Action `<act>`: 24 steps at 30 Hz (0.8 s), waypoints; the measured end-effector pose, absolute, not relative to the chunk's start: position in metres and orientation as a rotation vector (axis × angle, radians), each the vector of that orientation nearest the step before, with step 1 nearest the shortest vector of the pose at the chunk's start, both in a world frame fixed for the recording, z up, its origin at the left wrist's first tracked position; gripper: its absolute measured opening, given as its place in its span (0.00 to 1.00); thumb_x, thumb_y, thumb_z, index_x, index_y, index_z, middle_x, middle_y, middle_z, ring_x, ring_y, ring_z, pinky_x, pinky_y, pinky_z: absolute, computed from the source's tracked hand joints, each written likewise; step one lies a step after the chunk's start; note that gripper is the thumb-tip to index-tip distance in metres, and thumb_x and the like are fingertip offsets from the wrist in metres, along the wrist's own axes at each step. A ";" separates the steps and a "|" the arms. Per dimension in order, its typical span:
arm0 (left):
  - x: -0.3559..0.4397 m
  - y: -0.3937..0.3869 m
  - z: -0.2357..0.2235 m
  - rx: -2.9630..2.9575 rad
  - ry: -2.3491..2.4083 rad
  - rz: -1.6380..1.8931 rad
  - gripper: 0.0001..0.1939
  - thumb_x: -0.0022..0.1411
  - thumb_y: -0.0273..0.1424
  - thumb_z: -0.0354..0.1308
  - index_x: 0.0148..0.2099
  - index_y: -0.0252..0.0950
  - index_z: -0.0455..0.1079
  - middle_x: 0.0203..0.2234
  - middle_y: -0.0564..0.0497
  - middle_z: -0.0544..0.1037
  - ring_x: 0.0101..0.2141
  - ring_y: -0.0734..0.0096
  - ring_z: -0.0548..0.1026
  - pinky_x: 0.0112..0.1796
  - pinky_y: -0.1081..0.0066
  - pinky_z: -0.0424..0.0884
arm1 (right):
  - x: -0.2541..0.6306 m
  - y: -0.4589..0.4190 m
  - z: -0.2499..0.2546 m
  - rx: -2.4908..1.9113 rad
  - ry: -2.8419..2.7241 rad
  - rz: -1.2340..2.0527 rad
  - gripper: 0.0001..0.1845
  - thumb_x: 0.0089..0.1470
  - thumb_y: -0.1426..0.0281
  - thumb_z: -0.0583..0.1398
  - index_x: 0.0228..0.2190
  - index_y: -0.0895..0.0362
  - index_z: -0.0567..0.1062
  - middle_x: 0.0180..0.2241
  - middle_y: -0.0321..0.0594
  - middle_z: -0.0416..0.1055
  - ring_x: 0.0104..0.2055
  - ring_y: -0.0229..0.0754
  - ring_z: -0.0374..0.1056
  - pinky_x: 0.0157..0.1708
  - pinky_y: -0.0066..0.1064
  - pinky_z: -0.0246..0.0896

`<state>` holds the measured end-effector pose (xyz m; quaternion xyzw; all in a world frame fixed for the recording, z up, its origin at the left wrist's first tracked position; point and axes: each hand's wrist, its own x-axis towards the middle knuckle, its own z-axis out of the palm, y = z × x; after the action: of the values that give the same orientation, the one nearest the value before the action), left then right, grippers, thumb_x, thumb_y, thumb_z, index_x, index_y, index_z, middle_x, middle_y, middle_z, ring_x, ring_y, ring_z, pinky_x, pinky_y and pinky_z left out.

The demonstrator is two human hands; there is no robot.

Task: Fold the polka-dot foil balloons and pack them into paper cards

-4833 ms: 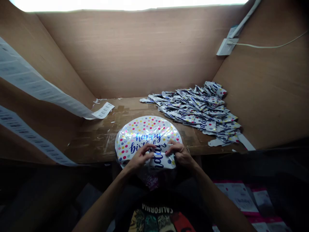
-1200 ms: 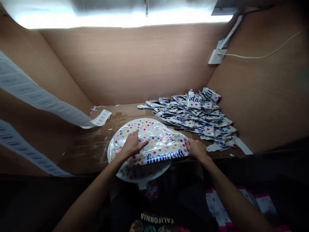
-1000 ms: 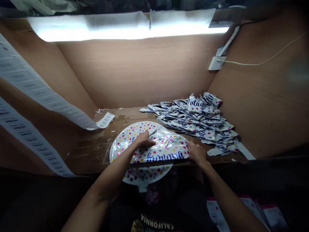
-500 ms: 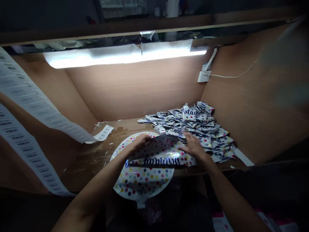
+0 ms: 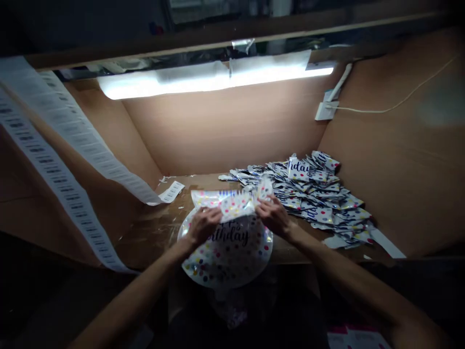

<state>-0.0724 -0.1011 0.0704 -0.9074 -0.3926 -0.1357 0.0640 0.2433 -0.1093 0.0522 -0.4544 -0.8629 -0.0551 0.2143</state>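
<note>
A flat, polka-dotted foil balloon (image 5: 238, 206), partly folded into a strip, is held up between my two hands. My left hand (image 5: 206, 223) is closed on its lower left part. At its right end the fingers of my right hand (image 5: 273, 214) pinch the crumpled foil. Below them lies a round white foil balloon (image 5: 227, 264) with coloured dots and dark "birthday" lettering, spread flat over the table's front edge. Motion blurs the folded foil somewhat, and my fingers hide part of it.
Folded foil balloons (image 5: 316, 194) form a heap at the right. Barcode label strips (image 5: 87, 138) hang at the left, their end (image 5: 172, 192) on the cardboard-covered table (image 5: 152, 237). A tube lamp (image 5: 218, 77) glows above, and a white socket (image 5: 327, 110) with a cable is on the wall.
Both hands were spread on the folded balloon; now they grip it and have raised it off the one below. The lower balloon's lettering has come into view. My view has shifted left.
</note>
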 end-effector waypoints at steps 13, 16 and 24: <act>-0.126 -0.150 -0.056 -3.050 -1.055 -0.261 0.17 0.69 0.26 0.53 0.57 0.38 0.75 0.68 0.41 0.65 0.69 0.49 0.59 0.65 0.47 0.61 | 0.278 -0.192 -0.076 -1.060 -2.591 0.051 0.23 0.60 0.77 0.55 0.54 0.57 0.76 0.63 0.51 0.68 0.68 0.56 0.60 0.63 0.52 0.58; -0.130 -0.138 -0.051 -3.131 -1.138 -0.221 0.21 0.65 0.25 0.53 0.57 0.42 0.76 0.63 0.45 0.72 0.65 0.52 0.66 0.62 0.50 0.65 | 0.285 -0.182 -0.073 -1.185 -2.607 0.154 0.20 0.63 0.75 0.53 0.51 0.55 0.78 0.58 0.48 0.74 0.62 0.52 0.67 0.58 0.45 0.61; -0.088 -0.093 -0.025 -2.671 -2.064 -0.021 0.16 0.69 0.36 0.51 0.41 0.37 0.79 0.35 0.39 0.83 0.40 0.51 0.81 0.42 0.59 0.74 | 0.260 -0.138 -0.056 -2.136 -2.174 0.185 0.22 0.71 0.60 0.48 0.50 0.58 0.76 0.39 0.53 0.79 0.42 0.53 0.76 0.44 0.37 0.63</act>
<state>-0.0882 -0.0930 -0.0245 -0.7859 -0.6072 -0.0062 -0.1168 0.2596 -0.1378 -0.0557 -0.6989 -0.7113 0.0606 0.0439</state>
